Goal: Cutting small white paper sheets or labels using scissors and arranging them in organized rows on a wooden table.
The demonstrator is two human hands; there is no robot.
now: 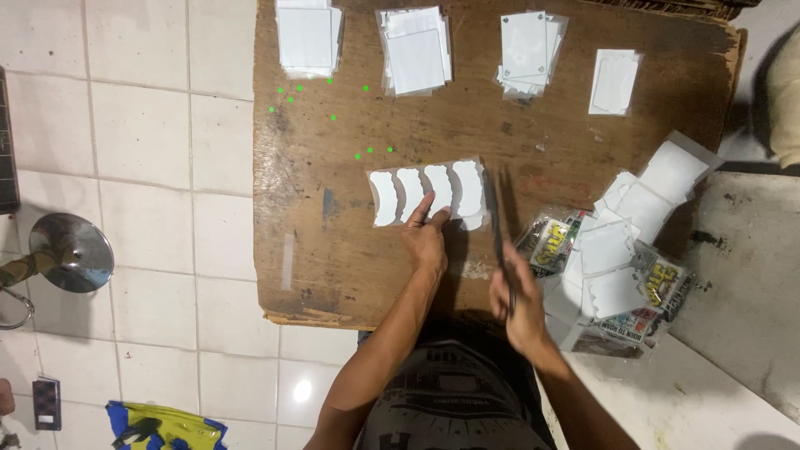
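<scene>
Left hand (pixel 427 242) presses fingertips flat on the clear sheet of white cut-outs (pixel 427 193), pinning it to the wooden counter (pixel 333 250). Right hand (pixel 518 302) grips a thin dark tool (pixel 497 225), tip angled toward that sheet.

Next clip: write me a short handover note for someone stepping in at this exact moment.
Left hand: fingertips pressing down the clear sheet of white die-cut stickers on the wooden board.
Right hand: gripping a thin dark tool, tip pointing up beside the sheet.
Done: four stacks of white cards lined along the board's far edge.
Left: loose pile of packets and cards at right, unsorted.
</scene>
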